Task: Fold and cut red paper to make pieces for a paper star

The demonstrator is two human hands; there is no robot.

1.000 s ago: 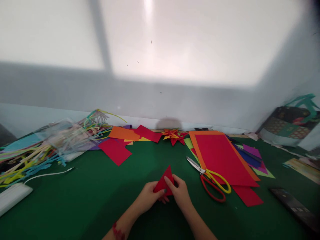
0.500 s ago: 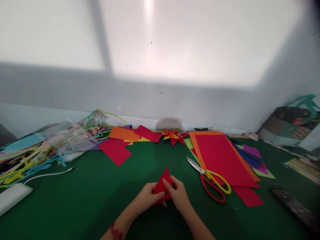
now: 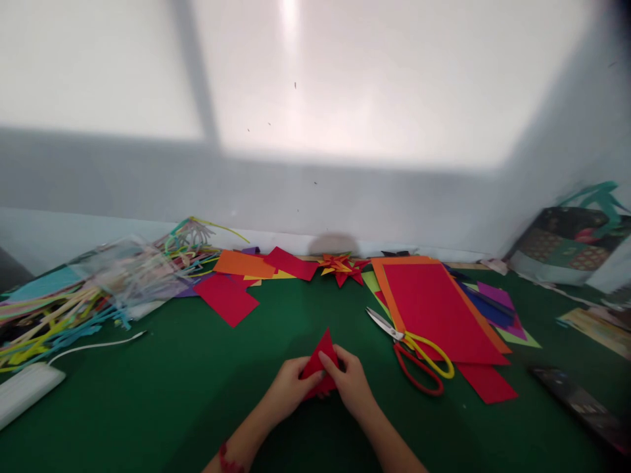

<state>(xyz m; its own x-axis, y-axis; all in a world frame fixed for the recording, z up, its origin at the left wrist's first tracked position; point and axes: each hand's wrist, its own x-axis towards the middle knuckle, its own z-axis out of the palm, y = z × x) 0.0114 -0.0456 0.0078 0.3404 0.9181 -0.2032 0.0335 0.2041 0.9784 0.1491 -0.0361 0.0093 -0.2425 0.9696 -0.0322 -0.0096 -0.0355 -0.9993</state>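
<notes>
A piece of red paper (image 3: 324,346), folded to a pointed shape, stands tip up between my two hands near the front of the green table. My left hand (image 3: 292,387) pinches its left side, thumb lying across the front and fingers mostly behind. On the right side, my right hand (image 3: 349,376) grips the same paper, its thumb pressed on the face. The fingertips behind the paper are largely hidden. To the right lie scissors (image 3: 397,334) with one yellow and one red handle loop, blades slightly apart.
Stacked red and orange sheets (image 3: 434,309) lie right of the scissors. Folded paper stars (image 3: 341,268) sit by the wall. Cut red paper (image 3: 227,299) and paper strips (image 3: 73,322) spread left. A white power strip (image 3: 29,391) and a dark remote (image 3: 576,401) flank the table (image 3: 162,394).
Both hands stay on the folded red paper. The left fingers have shifted slightly behind its lower edge, and the left thumb has moved up a little. The view has shifted slightly.
</notes>
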